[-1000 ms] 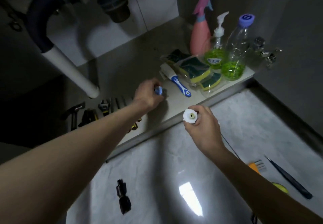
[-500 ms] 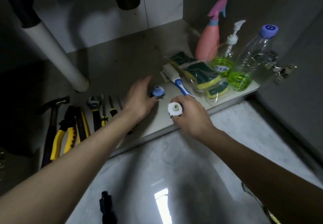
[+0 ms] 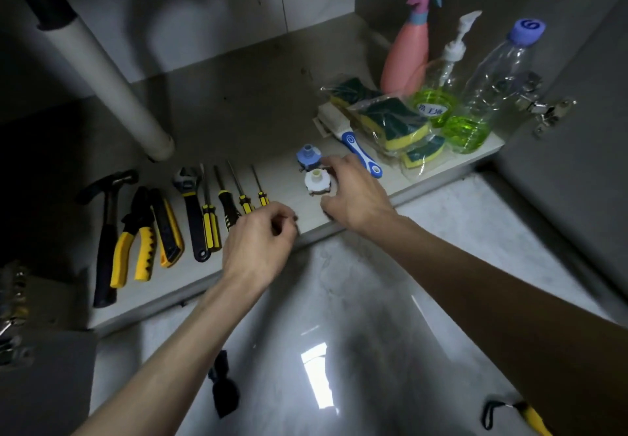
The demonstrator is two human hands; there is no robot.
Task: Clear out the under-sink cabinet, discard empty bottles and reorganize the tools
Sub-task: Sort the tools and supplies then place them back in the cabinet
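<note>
A white faucet fitting point(image 3: 316, 181) stands on the cabinet floor point(image 3: 238, 123), just in front of a blue fitting point(image 3: 308, 156). My right hand point(image 3: 353, 196) curls around the white fitting's right side, fingers apart, not gripping it. My left hand point(image 3: 260, 236) hovers at the cabinet's front edge, fingers loosely curled, holding nothing. Left of the fittings lie several screwdrivers point(image 3: 234, 194), a wrench point(image 3: 191, 213), a utility knife point(image 3: 166, 231), pliers point(image 3: 136, 236) and a hammer point(image 3: 105, 231) in a row. At the right stand a pink spray bottle point(image 3: 406, 58), a pump bottle point(image 3: 433, 102) and a clear bottle point(image 3: 482, 95).
A white drain pipe point(image 3: 112, 85) comes down at the cabinet's left. Bagged sponges point(image 3: 394, 123) and a blue-handled brush point(image 3: 356, 150) lie by the bottles. A door hinge point(image 3: 547, 112) sticks out at the right. A dark object point(image 3: 222, 384) and a yellow tool point(image 3: 533, 418) lie on the floor.
My right hand set the white fitting down by the blue one and let go. My left hand released the blue fitting and drew back to the cabinet's edge.
</note>
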